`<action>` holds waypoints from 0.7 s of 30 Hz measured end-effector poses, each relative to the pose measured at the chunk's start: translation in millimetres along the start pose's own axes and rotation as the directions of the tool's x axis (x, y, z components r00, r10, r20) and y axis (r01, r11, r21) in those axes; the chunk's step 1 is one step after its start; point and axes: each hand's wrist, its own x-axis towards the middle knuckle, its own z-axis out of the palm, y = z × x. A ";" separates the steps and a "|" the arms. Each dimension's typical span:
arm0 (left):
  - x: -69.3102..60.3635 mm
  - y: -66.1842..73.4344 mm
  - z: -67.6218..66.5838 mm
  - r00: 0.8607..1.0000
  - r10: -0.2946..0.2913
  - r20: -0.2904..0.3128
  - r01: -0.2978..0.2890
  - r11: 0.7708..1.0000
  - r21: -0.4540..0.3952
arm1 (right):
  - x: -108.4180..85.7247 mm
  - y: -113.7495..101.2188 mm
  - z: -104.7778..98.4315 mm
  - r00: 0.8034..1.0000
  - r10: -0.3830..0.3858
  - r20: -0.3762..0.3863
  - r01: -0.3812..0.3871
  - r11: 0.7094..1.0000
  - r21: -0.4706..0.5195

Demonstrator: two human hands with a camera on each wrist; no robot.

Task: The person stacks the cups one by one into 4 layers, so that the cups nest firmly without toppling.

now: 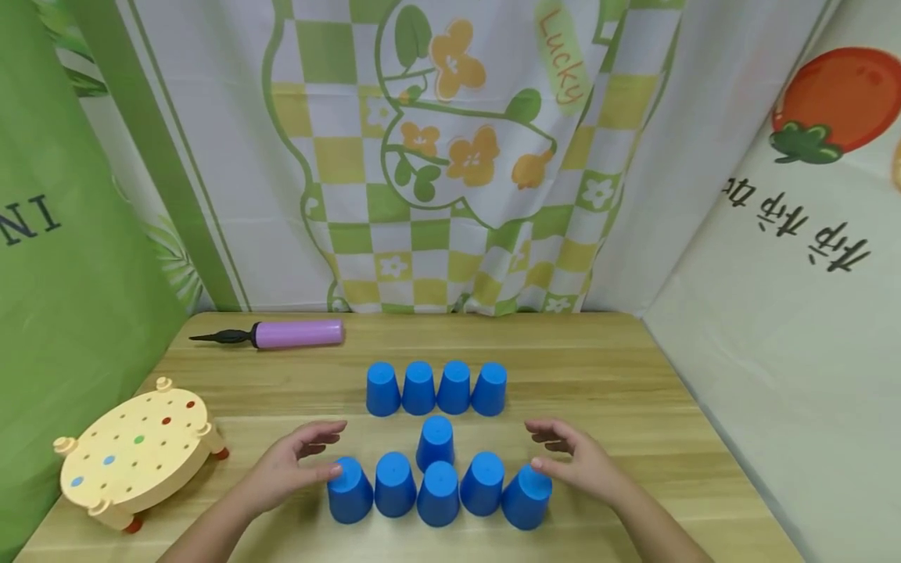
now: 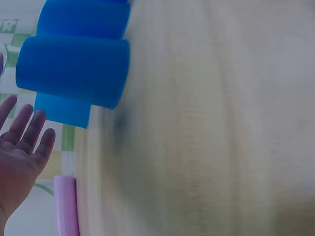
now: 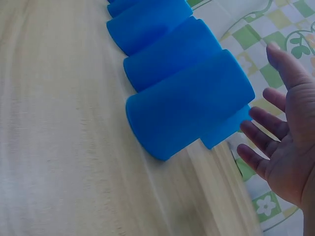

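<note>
Several blue cups stand upside down in a front row, among them a left end cup [image 1: 349, 493], a middle cup [image 1: 438, 494] and a right end cup [image 1: 526, 499]. Just behind the middle one is a single blue cup [image 1: 436, 444]. My left hand [image 1: 287, 467] is beside the left end cup, its thumb tip overlapping the cup's top edge in the head view; I cannot tell if they touch. Mirroring it, my right hand [image 1: 583, 467] is beside the right end cup. In the right wrist view its spread fingers [image 3: 263, 137] are apart from the nearest cup [image 3: 192, 103]. Neither hand holds anything.
Farther back, several more upside-down blue cups [image 1: 418, 389] form a straight row. A purple pump [image 1: 299, 334] with a black nozzle lies at the table's back left. On the left is a cream-coloured toy stool-like board [image 1: 141, 446] with coloured dots. Patterned curtains [image 1: 450, 234] enclose the wooden table [image 1: 598, 375].
</note>
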 end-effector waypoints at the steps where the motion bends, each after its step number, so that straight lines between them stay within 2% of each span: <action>1: -2.1 -0.8 0.7 1.000 0.011 0.018 -0.011 1.000 0.002 | -2.5 0.2 0.0 1.000 -0.008 0.013 0.008 1.000 -0.003; 4: -6.3 -2.7 3.0 0.998 0.033 0.062 -0.033 0.999 -0.006 | -8.5 1.6 0.2 0.998 -0.020 0.055 0.020 1.000 0.000; 11: -11.0 -6.8 11.5 0.994 0.004 0.111 0.003 0.998 -0.061 | -17.1 6.1 -1.0 0.990 0.010 0.140 -0.020 0.997 0.072; 14: -11.5 -9.7 15.5 0.995 -0.010 0.104 0.017 0.998 -0.063 | -20.5 9.4 -0.3 0.987 0.031 0.159 -0.046 0.995 0.087; 21: -11.6 -11.2 20.4 0.994 -0.085 0.063 0.089 0.994 -0.064 | -23.0 14.3 2.3 0.987 0.044 0.157 -0.056 0.996 0.074</action>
